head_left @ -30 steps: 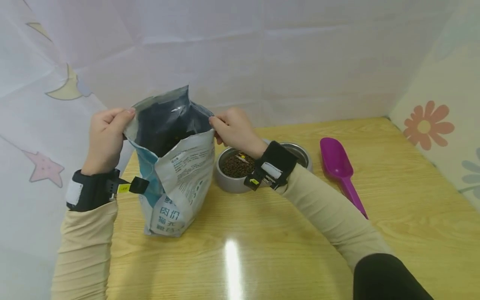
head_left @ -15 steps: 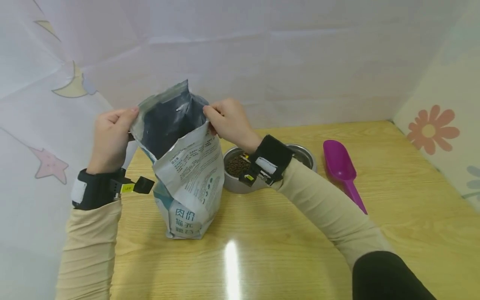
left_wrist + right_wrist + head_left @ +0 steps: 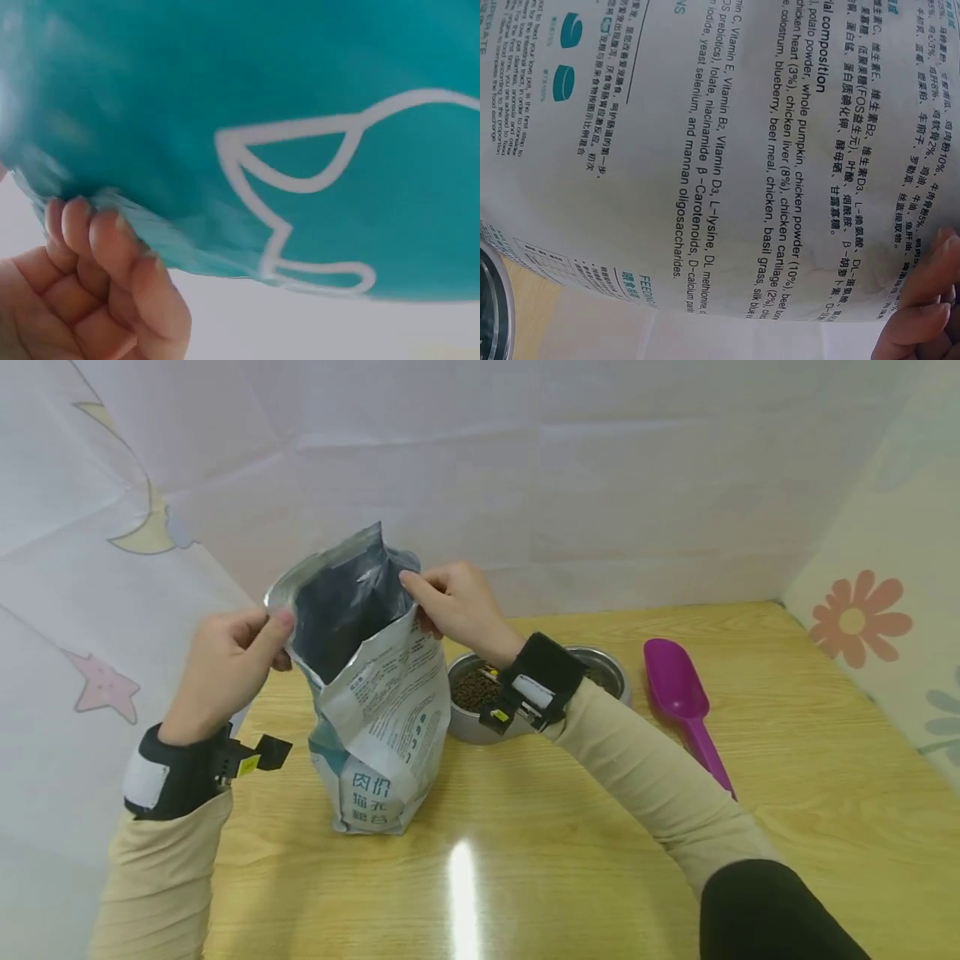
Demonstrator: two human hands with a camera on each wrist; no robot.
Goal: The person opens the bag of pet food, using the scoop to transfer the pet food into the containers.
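Your left hand (image 3: 225, 668) and right hand (image 3: 457, 606) each pinch the open pet-food bag (image 3: 375, 710)'s mouth, fingers clamped on its rim.

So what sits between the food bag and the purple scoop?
In the head view, the metal bowl of kibble, partly hidden by the right wrist, sits between bag and scoop.

left hand (image 3: 225, 664): raised, fingers curled, pinching | right hand (image 3: 457, 602): raised, fingers pinching, arm extended
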